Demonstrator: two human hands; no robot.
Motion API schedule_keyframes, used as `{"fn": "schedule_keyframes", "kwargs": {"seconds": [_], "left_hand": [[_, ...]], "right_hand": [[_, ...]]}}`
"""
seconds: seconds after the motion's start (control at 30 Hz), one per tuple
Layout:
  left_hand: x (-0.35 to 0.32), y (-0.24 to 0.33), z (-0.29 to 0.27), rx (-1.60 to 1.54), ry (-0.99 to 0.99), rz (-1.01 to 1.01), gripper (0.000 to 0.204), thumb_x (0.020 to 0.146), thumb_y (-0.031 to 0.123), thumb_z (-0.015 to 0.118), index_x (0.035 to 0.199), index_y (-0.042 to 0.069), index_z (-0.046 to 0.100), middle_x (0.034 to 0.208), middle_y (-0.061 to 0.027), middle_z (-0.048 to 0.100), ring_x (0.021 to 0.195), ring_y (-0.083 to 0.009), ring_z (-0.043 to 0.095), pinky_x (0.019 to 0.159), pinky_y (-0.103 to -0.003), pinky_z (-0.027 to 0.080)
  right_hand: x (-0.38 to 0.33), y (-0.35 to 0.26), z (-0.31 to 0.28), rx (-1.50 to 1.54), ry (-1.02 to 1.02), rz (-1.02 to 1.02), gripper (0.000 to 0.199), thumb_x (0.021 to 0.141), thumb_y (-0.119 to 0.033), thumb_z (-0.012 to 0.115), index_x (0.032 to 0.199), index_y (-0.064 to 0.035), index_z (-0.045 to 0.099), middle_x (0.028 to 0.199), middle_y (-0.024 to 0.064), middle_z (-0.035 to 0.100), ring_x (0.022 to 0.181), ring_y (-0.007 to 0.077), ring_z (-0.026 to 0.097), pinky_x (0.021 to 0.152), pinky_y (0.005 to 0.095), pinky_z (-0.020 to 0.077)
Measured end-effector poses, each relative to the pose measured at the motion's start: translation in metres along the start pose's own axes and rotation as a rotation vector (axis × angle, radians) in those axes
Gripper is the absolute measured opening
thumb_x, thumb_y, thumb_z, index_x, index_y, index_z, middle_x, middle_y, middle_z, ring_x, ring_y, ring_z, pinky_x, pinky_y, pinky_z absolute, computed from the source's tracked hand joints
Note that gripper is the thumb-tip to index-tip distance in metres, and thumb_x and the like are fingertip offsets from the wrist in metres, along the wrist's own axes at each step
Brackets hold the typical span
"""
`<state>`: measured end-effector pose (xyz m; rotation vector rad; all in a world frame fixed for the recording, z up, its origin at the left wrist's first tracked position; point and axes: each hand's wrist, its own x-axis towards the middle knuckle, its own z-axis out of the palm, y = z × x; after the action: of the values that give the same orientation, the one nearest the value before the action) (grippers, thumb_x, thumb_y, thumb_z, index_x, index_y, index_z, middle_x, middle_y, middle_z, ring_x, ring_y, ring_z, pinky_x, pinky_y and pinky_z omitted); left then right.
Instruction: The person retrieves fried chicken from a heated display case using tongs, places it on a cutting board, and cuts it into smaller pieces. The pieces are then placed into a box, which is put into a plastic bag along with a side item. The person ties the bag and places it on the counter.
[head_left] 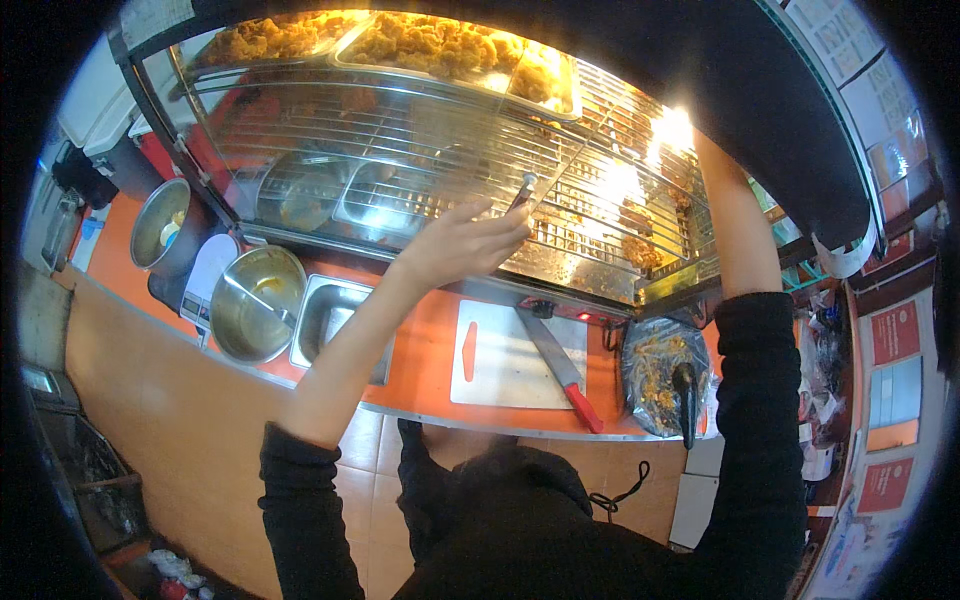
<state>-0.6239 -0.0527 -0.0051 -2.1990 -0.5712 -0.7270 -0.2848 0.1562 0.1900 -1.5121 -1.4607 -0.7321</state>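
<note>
Warming cabinet (590, 287) holds food (440, 45); my left hand (465, 240) pinches a metal-tipped handle (523, 190); right hand hidden, grip and progress unclear.

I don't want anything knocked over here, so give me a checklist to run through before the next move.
1. Left hand grip: cannot tell; it meets a small metal piece at the display cabinet, perhaps held.
2. Right hand visible: not ok; only its forearm shows, the hand hidden.
3. Knife clear of both forearms: ok; it lies across the white cutting board.
4. Knife handle fully on the board: not ok; it overhangs toward the counter's front edge.
5. Cabinet's red indicator light lit: ok.
</note>
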Motion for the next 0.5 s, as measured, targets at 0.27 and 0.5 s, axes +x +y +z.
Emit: {"fn": "schedule_keyframes", "kwargs": {"seconds": [0.27,0.5], "left_hand": [[0.003,0.006,0.002,-0.028,-0.048,-0.029,0.029,0.081,0.018,0.058,0.108,0.013,0.067,0.126,0.0013,0.061,0.126,-0.0102,0.052,0.106,-0.036,0.038],[0.001,0.008,-0.004,-0.031,-0.085,-0.026,0.032,0.083,0.020,0.059,0.112,0.011,0.069,0.127,0.0036,0.060,0.128,-0.0111,0.049,0.103,-0.033,0.041]], "right_hand": [[0.001,0.007,-0.005,0.101,-0.027,0.079,0.033,0.093,-0.021,0.058,0.123,-0.0064,0.061,0.129,0.0085,0.059,0.112,0.0257,0.059,0.092,0.0387,0.0494],[-0.007,0.018,-0.005,0.340,-0.133,0.200,0.034,0.093,-0.022,0.059,0.124,-0.0068,0.061,0.131,0.0085,0.059,0.113,0.0253,0.059,0.093,0.0388,0.0494]]}}
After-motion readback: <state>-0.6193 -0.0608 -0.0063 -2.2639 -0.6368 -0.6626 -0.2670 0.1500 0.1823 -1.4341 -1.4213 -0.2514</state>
